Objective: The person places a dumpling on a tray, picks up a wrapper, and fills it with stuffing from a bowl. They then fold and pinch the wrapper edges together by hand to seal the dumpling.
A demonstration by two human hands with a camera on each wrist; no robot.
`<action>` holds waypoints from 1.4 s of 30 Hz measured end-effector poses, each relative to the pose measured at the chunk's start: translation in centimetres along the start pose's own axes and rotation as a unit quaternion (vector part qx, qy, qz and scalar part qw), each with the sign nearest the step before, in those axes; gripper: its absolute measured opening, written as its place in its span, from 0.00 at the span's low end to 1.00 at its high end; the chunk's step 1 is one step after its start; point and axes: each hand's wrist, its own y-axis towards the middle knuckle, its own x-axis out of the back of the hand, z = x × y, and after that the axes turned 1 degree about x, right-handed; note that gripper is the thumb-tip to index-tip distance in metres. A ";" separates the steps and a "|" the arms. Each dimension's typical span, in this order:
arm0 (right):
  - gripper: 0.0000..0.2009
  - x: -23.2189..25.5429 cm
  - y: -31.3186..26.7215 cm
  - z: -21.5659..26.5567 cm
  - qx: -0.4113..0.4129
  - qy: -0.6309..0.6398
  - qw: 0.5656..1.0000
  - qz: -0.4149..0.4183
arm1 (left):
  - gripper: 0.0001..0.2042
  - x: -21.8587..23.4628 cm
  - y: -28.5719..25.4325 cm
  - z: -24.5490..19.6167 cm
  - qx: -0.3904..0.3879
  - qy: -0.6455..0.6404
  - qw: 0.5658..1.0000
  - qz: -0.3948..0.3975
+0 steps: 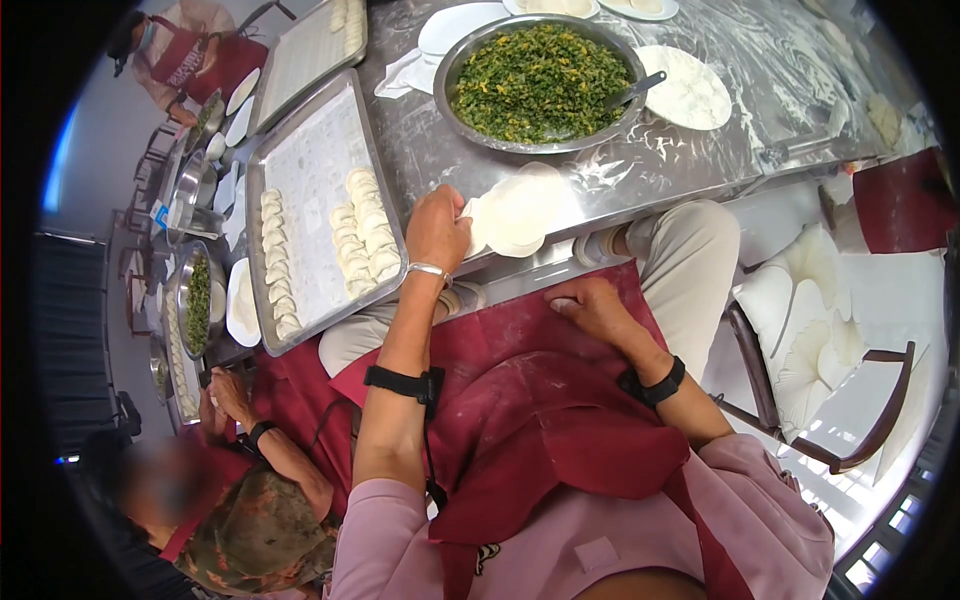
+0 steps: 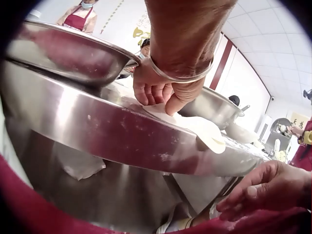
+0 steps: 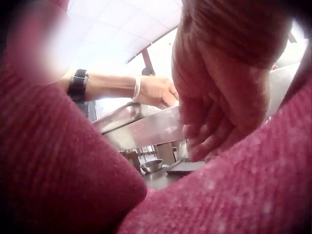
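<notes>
My left hand [image 1: 438,232], with a bracelet at its wrist, is at the front edge of the steel table. Its thumb and fingers pinch the edge of a round dumpling wrapper [image 2: 158,111]. Beside that hand, more pale, flat wrappers [image 1: 525,212] overlap each other, and one droops over the table's rim in the left wrist view. Lower down, my right hand [image 1: 600,312] hangs over the red apron [image 1: 540,345] with loosely curled fingers [image 3: 214,139] and nothing in them. Left of the left hand, a metal tray [image 1: 318,200] carries rows of folded dumplings [image 1: 365,235].
A steel bowl [image 1: 440,85] of chopped green and yellow filling, with a spoon [image 1: 635,90], stands behind the wrappers. To its right is a plate of flour [image 1: 690,88]. Another person [image 1: 265,400] works at the left. A chair [image 1: 850,440] with cushions stands at the right.
</notes>
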 end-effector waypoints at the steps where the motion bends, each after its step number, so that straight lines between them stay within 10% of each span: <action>1: 0.07 0.0 0.0 0.5 -0.002 0.003 1.000 0.003 | 0.08 0.1 0.0 -0.3 0.022 -0.015 1.000 0.004; 8: 0.12 0.0 0.3 4.1 -0.067 0.283 0.955 0.052 | 0.07 2.0 -0.7 -1.3 0.102 -0.178 0.976 0.068; 12: 0.20 0.3 0.7 7.4 -0.076 0.389 0.918 0.032 | 0.06 4.8 -2.8 -5.2 0.243 -0.561 0.787 0.083; 17: 0.20 0.4 1.5 9.2 -0.139 0.540 0.830 0.031 | 0.08 3.8 -5.3 -5.5 0.211 -0.679 0.696 0.100; 20: 0.15 -0.1 1.7 8.2 -0.142 0.529 0.836 -0.016 | 0.09 3.5 -6.7 -6.6 0.233 -0.624 0.742 0.074; 32: 0.10 1.6 1.9 9.7 -0.124 0.485 0.862 -0.082 | 0.14 4.0 -9.1 -5.9 0.226 -0.657 0.705 0.140; 37: 0.06 3.6 2.3 11.3 0.016 0.172 0.984 0.035 | 0.22 4.5 -8.6 -6.0 0.183 -0.646 0.723 0.161; 42: 0.08 4.5 4.0 12.2 0.156 -0.009 0.978 0.138 | 0.26 4.9 -7.9 -6.9 0.118 -0.592 0.732 0.315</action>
